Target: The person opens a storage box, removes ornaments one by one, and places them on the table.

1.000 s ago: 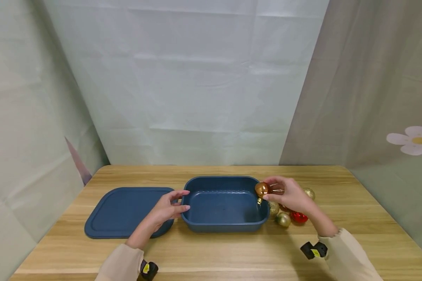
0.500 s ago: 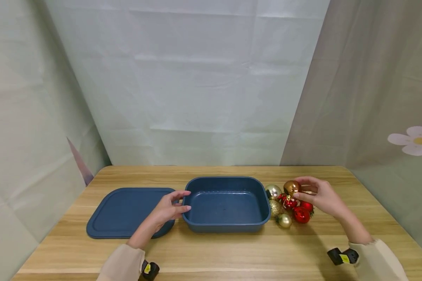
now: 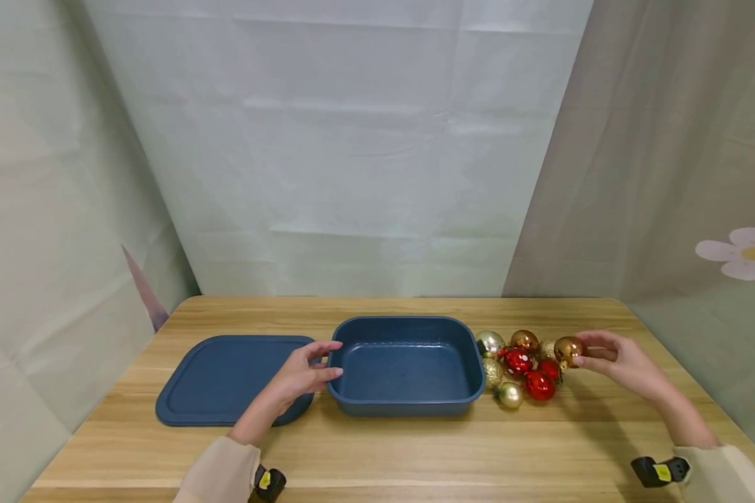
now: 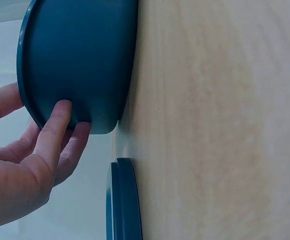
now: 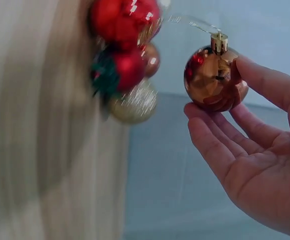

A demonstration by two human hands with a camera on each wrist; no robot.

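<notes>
Copper bauble (image 3: 568,350) sits pinched in your right hand's (image 3: 623,363) fingertips, just right of the ornament pile (image 3: 521,369); looks light, slick, probably fragile, so cradle its body; left hand (image 3: 298,377) grips the blue tub (image 3: 406,402).

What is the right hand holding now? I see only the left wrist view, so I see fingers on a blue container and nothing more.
Observer: The right hand holds a copper ball ornament at its fingertips, to the right of the blue container.
Operator: Is the ornament above the container?
Observer: No. In the head view it is beyond the far right end of the ornament pile on the table, apart from the container.
Operator: Is something inside the container?
Observer: Nothing; the head view shows a bare blue floor.
Operator: Where is the lid?
Observer: The blue lid lies flat on the table left of the container, partly under the left hand.
</notes>
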